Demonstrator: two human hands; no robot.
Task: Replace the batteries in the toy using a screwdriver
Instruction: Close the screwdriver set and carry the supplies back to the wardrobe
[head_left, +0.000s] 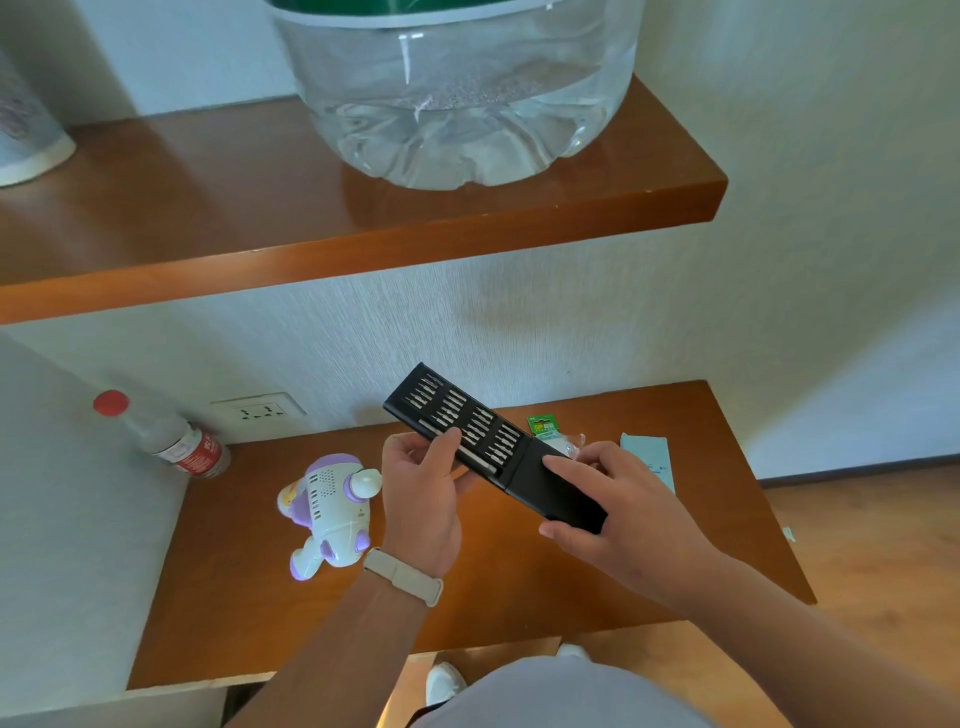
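Note:
A black screwdriver kit case (457, 415) is held open in the air above the brown table (234, 597), showing rows of metal bits and a slim silver driver along its near edge. My left hand (421, 499) grips the bit tray from below, thumb on that near edge. My right hand (618, 509) holds the folded-out black lid (550, 493), thumb underneath and index finger laid on top. A white and purple toy (332, 514) lies on its side on the table, left of my left hand. A green battery pack (543, 427) lies behind the case.
A plastic bottle with a red cap (171, 441) leans in the back left corner near a wall socket (260, 413). A pale blue box (647, 457) lies at the right. A wooden shelf (363, 244) above carries a large clear water jug (457, 88).

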